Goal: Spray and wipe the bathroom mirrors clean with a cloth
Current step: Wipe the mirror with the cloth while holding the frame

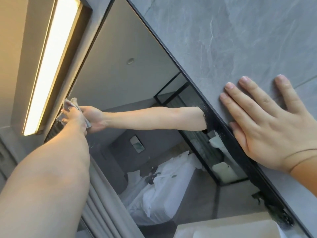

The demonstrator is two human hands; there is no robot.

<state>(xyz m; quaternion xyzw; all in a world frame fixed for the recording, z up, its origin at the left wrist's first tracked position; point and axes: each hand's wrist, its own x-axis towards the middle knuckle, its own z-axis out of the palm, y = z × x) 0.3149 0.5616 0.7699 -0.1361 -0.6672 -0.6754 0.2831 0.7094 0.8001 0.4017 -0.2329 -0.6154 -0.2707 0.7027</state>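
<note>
- Grey cloth (68, 104) up at nine o'clock, bunched in the left hand (78, 117) and pressed to the mirror (130, 79) right at its far edge, just beside the lit light bar (49, 62).
- Left fingers are curled round the wad, with the cloth between them and the glass. The arm's reflection meets it at the same spot.
- Over at three o'clock, the right hand (267, 121) lies flat on the grey marbled wall tile (240, 40), fingers straight and fanned, holding nothing. Its thumb lies at the mirror's dark frame (171, 54). That looks like a brace for the long reach.
- Handling call: the cloth reads as light, soft and floppy. It wants gathering into a pad in the palm with loose corners tucked in, or they may drag streaks.
- The glass is hard, slick and breakable, so it calls for flat, even pressure and no leaning in near the edge.
- Specks and smears show along the frame side from three down to five o'clock. I'd judge that strip not yet wiped.
- No spray bottle in view.
</note>
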